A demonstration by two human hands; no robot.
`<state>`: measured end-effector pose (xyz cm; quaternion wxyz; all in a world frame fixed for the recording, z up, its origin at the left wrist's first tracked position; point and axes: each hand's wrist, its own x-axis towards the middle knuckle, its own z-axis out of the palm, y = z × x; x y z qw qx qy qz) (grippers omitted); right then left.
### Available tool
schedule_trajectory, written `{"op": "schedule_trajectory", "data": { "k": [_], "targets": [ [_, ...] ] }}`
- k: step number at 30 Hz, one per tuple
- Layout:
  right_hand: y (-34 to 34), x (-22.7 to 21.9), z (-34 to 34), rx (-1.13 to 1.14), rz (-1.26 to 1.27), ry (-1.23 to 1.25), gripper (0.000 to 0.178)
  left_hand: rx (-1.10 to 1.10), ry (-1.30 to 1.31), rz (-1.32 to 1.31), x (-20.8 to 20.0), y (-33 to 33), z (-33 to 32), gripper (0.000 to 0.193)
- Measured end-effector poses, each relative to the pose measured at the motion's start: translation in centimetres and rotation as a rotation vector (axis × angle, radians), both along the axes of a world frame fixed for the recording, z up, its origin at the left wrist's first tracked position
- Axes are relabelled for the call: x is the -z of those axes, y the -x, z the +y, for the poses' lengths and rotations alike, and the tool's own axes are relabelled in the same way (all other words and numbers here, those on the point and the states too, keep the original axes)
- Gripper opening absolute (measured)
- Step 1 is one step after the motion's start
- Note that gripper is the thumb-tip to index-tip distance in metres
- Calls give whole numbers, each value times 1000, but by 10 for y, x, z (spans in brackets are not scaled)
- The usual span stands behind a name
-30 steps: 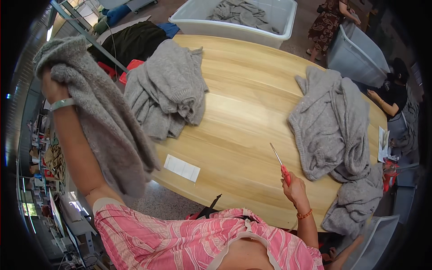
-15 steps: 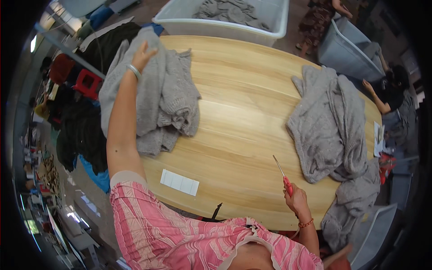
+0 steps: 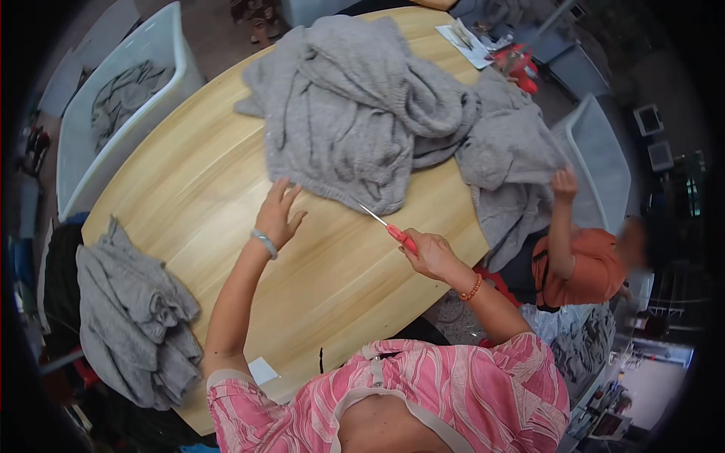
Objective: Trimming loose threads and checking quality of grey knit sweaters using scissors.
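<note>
A pile of grey knitted sweaters (image 3: 340, 121) lies across the far middle of the table. My left hand (image 3: 276, 215) is at the near left edge of this pile with its fingers spread, and nothing shows in its grasp. In my right hand (image 3: 432, 255) is a red-handled tool (image 3: 400, 238) with a long, thin, pointed metal end; its exact kind is unclear. The tip points away from me and reaches the near hem of the knitwear. Whether my left fingertips touch the cloth, I cannot tell.
Another grey knitted pile (image 3: 136, 317) sits at the table's left end. On the right, a co-worker in an orange top (image 3: 589, 264) holds grey knitwear (image 3: 513, 143) hanging over the edge. Pale plastic bins (image 3: 185, 64) stand around the wooden table (image 3: 189, 204). A white paper (image 3: 263, 370) lies near me.
The view has turned to the right. My left hand has left the left-hand pile and come to the other sweaters. My right hand has brought the red-handled tool to their hem.
</note>
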<state>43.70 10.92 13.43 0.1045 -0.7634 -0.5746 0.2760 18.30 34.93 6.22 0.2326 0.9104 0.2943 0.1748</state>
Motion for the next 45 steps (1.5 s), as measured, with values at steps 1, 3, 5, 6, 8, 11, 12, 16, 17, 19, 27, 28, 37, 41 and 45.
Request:
{"op": "schedule_trajectory", "data": {
  "k": [1,3,5,6,8,11,12,16,17,19,27,28,37,41,45],
  "targets": [
    [-20,-1,-7,40,0,8,24,47,-7,-38,-5,-41,-2,60],
    [-61,-2,-24,90,0,15,25,106,-93,-81,-12,-120,-3,63],
    [-101,0,-47,117,4,-46,25,154,-178,-119,-21,-199,-6,65],
    [-121,2,-59,130,6,-47,25,197,-316,-82,-27,-240,-7,62],
    [-156,9,-79,210,48,-34,26,233,-466,-28,-33,-307,-5,59],
    [-199,12,-104,298,65,-66,25,251,-632,58,-38,-383,8,45],
    [-211,12,-111,307,87,-99,25,258,-708,239,-37,-400,17,45],
    [-258,3,-129,323,93,-104,24,278,-682,418,-40,-428,46,20],
    [-269,1,-131,312,97,-97,25,245,-661,477,-51,-426,49,13],
    [-284,-1,-131,285,118,-97,25,198,-775,295,-73,-391,64,7],
    [-272,-11,-108,205,146,-150,22,210,-498,551,-165,-185,-15,14],
    [-262,-16,-102,198,144,-121,22,195,-432,572,-164,-155,-39,15],
    [-116,-7,-93,70,93,-43,22,10,133,872,-54,64,-207,13],
    [-78,-6,-81,22,64,22,21,-89,321,1194,0,125,-235,29],
    [-60,-2,-76,0,14,42,22,-123,228,1176,-24,108,-228,28]
  ]
}}
